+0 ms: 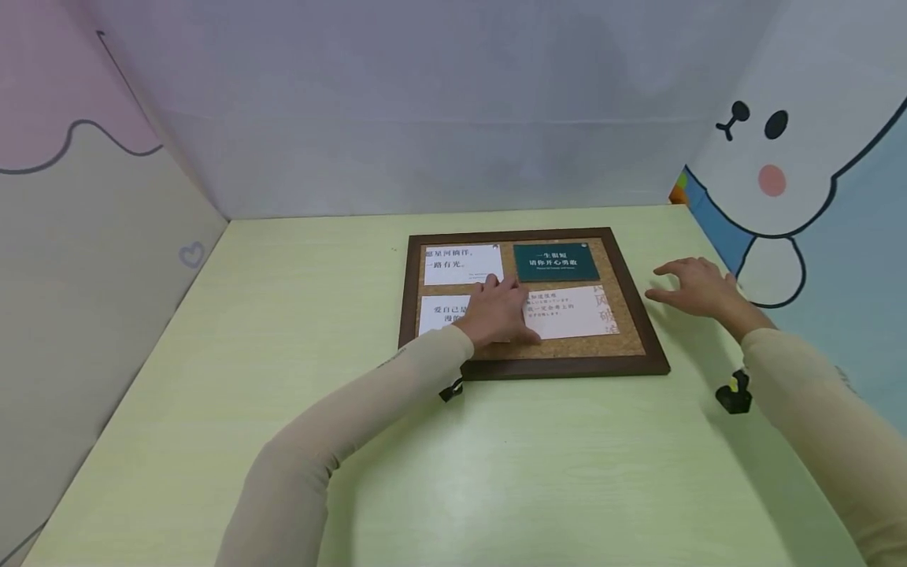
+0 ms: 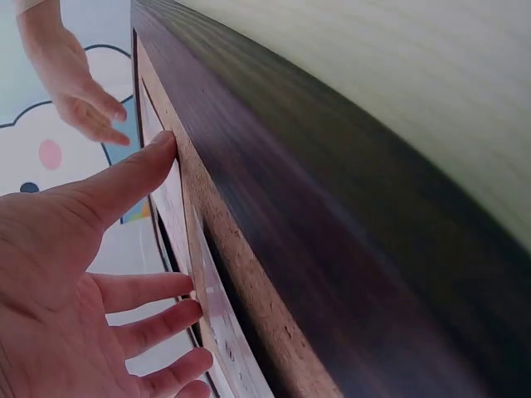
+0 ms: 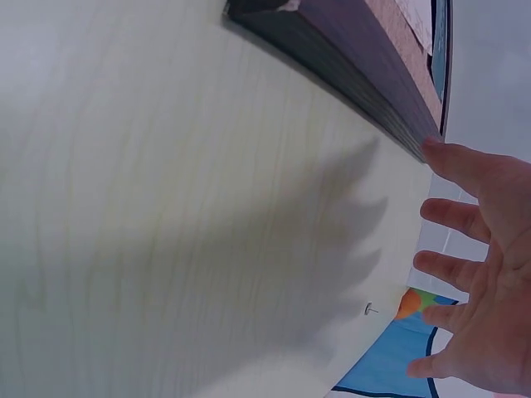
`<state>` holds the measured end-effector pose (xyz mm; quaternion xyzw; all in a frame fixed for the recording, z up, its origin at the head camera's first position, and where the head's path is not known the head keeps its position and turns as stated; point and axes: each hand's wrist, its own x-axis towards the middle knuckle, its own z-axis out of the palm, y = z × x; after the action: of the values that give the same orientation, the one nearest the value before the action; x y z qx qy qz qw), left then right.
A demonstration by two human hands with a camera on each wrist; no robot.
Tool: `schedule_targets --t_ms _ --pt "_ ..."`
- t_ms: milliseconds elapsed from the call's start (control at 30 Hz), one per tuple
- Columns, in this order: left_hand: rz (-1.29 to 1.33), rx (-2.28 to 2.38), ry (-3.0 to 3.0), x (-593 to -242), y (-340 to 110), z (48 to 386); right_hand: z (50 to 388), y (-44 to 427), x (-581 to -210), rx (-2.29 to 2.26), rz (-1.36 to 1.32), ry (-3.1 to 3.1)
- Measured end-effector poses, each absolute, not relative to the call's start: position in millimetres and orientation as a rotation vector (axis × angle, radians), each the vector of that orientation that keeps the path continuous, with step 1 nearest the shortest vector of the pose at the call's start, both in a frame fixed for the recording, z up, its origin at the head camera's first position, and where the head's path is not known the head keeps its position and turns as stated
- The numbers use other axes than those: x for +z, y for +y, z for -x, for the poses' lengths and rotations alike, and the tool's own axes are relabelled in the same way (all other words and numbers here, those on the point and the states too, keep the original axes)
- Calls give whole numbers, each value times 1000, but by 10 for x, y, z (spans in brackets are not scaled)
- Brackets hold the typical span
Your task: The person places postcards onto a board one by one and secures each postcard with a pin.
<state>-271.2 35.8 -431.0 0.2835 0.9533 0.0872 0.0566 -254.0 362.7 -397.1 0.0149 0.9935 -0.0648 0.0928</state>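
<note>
A cork board [image 1: 581, 348] with a dark brown wooden frame [image 1: 567, 368] lies on the table. A dark green card [image 1: 556, 272] and three white cards, including the lower-right card [image 1: 567, 315], are on the cork. My left hand [image 1: 496, 311] rests across the two lower cards, thumb and fingers spread. One edge of the lower-left card [image 1: 435, 307] stands slightly off the cork in the left wrist view. To the right of the board, my right hand [image 1: 694, 287] hovers above the table with fingers apart, holding nothing. A small thumbtack [image 3: 369, 309] lies on the table below it.
The pale green table [image 1: 283, 394] extends around the board. A plain whitish wall covering [image 1: 439, 118] rises behind it. Printed cartoon panels stand at the left [image 1: 92, 276] and right [image 1: 836, 236] sides.
</note>
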Motion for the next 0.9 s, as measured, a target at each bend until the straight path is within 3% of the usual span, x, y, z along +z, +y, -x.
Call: schedule_targets --t_ms 500,900 --pt "-847 336 2834 -4316 360 2798 2606 3792 -4048 -225 -57 2949" --pt "-844 344 2832 -4320 360 2808 2637 4101 -4011 -292 -252 3081"
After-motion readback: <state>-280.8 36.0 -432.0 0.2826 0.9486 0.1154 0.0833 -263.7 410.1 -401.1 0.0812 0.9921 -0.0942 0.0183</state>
